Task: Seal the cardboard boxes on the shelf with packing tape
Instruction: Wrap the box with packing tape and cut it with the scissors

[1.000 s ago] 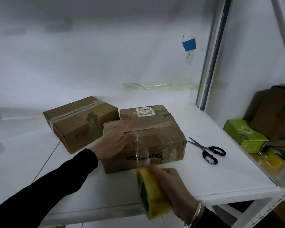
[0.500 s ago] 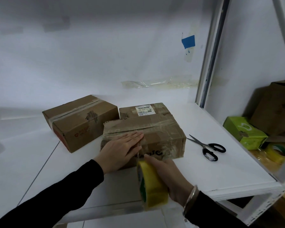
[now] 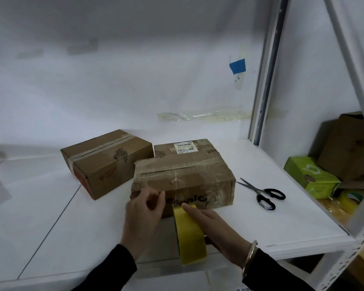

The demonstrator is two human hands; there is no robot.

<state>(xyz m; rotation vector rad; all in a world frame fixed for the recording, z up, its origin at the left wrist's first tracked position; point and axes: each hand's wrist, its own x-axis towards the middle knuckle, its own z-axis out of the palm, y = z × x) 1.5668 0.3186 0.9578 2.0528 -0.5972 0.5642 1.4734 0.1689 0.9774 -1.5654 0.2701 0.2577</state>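
Note:
Three cardboard boxes stand on the white shelf: a worn one in front, a labelled one right behind it, and a taped one to the left. My right hand grips a yellow tape roll on edge just below the worn box's front face, forefinger lying along its top. My left hand is at that front face, fingers curled, thumb and forefinger seeming to pinch the clear tape strip that runs down from the box top to the roll.
Black-handled scissors lie on the shelf right of the worn box. Past the shelf's right edge sit a green carton, a brown box and more tape rolls. A metal upright stands at the back right.
My left hand slid from flat on the box top down to the front face and curled. The roll dropped lower and came in close under the box front.

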